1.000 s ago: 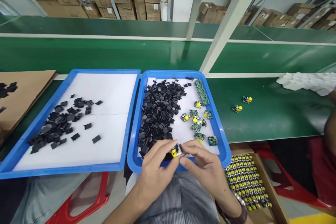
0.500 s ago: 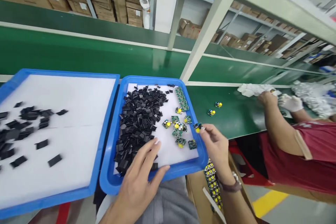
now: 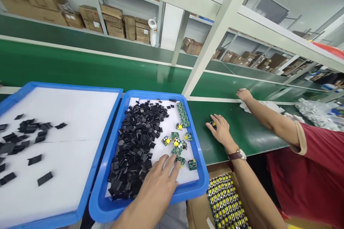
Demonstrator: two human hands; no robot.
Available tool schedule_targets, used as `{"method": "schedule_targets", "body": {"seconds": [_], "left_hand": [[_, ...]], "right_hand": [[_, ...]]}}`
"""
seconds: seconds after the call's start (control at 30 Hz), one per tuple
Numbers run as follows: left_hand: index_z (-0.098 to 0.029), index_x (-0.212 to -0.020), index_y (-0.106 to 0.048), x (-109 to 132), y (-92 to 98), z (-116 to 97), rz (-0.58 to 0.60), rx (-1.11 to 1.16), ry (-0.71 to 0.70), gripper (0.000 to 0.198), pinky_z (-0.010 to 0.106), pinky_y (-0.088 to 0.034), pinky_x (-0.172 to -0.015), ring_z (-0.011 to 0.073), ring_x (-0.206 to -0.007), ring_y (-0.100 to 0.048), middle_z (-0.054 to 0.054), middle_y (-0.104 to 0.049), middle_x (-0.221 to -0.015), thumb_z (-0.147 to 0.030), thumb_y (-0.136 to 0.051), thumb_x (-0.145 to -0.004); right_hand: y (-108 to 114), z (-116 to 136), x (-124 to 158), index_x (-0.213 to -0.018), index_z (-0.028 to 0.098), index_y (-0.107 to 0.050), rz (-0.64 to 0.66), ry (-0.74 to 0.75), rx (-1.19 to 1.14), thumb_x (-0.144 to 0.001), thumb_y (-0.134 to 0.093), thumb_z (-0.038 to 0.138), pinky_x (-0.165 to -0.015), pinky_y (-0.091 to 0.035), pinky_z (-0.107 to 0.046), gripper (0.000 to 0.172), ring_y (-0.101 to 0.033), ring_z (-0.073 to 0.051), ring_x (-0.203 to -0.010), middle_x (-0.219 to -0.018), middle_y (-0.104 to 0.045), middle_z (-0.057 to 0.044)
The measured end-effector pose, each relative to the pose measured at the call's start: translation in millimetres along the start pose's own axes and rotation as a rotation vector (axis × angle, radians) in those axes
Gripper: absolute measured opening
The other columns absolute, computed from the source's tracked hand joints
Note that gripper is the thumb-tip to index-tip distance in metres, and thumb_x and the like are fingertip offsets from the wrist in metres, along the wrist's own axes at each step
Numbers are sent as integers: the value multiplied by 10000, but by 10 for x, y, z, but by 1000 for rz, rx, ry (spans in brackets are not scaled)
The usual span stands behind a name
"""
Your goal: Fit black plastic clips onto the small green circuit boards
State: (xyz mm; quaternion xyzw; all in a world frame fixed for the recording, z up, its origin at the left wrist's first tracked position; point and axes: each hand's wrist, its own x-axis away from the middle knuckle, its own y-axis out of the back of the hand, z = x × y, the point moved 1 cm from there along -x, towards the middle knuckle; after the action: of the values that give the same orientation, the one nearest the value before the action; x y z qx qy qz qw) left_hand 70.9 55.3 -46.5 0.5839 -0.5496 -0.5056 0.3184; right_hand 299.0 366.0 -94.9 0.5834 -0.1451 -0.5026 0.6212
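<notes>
My left hand (image 3: 161, 179) lies low over the front of the blue tray (image 3: 205, 180), palm down, fingers apart. Its fingertips reach the edge of several small green circuit boards with yellow parts (image 3: 176, 142); whether they touch is unclear. Black folded pieces (image 3: 134, 143) fill the tray's left half. Out on the green bench, right of the tray, my right hand (image 3: 221, 130) reaches with spread fingers over a small circuit board with a yellow part (image 3: 213, 124). That board shows between thumb and forefinger, and the hand covers the bench beneath it.
A second blue tray (image 3: 88, 171) on the left holds scattered black pieces. Below my right arm, a cardboard box (image 3: 196, 207) contains rows of yellow-topped boards (image 3: 227, 200). A pale post (image 3: 206, 46) rises behind the tray. A co-worker's arm (image 3: 271, 121) extends across the bench at right.
My right hand has moved from the tray's right edge, where it pinched a circuit board, onto the bench. My left hand has shifted right toward the boards. The co-worker's arm has reached farther forward.
</notes>
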Motion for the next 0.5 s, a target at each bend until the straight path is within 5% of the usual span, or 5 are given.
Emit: {"method": "schedule_targets", "body": {"seconds": [0.1, 0.2, 0.33, 0.4, 0.5], "left_hand": [[-177, -1370, -611, -86, -93, -32, 14, 15, -11, 489, 507, -597, -982, 389, -1287, -625, 146, -624, -1490, -105, -653, -887], [-178, -1244, -650, -182, -125, -90, -1, 21, 17, 348, 465, -616, -887, 347, -1154, -678, 146, -680, -1367, -71, -615, -915], [-166, -971, -655, -284, -42, -204, 94, -34, 102, 214, 410, -620, -764, 288, -923, -694, 105, -704, -1034, 10, -551, -906], [-163, -999, -644, -261, 42, -255, 138, -34, 87, 270, 417, -621, -772, 287, -919, -686, 100, -688, -1023, 47, -519, -884], [-167, -1057, -630, -102, 187, -279, 149, 95, 70, 243, 429, -621, -823, 284, -982, -674, 106, -666, -1096, 2, -516, -924]], "right_hand": [[3, -30, -185, -1233, 127, -707, -17, 27, -13, -1004, -406, 696, -1084, -378, -690, 684, -538, -449, -1295, -1298, -668, -269], [58, 220, -205, -1205, 87, -710, -47, 91, -59, -1016, -389, 696, -1073, -356, -738, 713, -540, -473, -1282, -1270, -668, -307], [208, 1002, -63, -1278, 181, -689, 49, 311, -202, -1064, -493, 518, -1093, -478, -533, 444, -610, -321, -1261, -1291, -708, -175], [277, 1465, 23, -1251, 262, -703, 156, 458, -281, -1055, -573, 423, -1071, -510, -458, 285, -651, -257, -1204, -1237, -746, -83], [293, 2043, 121, -1188, 212, -724, 396, 702, -346, -1039, -625, 310, -1003, -521, -470, 204, -662, -272, -1109, -1141, -760, -95]]}}
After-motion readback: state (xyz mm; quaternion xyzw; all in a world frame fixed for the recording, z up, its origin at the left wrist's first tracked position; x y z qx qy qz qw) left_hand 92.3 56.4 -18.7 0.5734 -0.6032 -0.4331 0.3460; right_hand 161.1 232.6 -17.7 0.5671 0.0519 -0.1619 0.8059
